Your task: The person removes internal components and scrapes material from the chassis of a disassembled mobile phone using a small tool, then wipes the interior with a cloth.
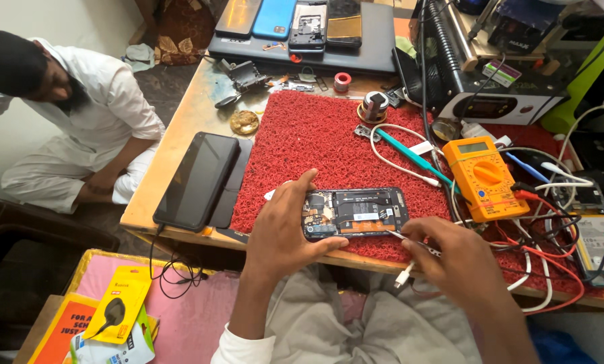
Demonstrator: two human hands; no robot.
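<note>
Steadying opened phone [356,213] in left hand [285,232], long axis three-to-nine; right hand [460,259] at four o'clock, pinching tweezers [413,241], tip touching the board.

We see the open phone [356,213] lying on the mat [315,145] at the near edge of the table [180,128], with the left hand [285,232] on its left end and the right hand [460,259] just right of it. Left of the mat lies a shut phone [197,178]. Right of the open phone sits the meter [487,176], and at the far side a row of phones [292,20] rests on a laptop [376,47].
</note>
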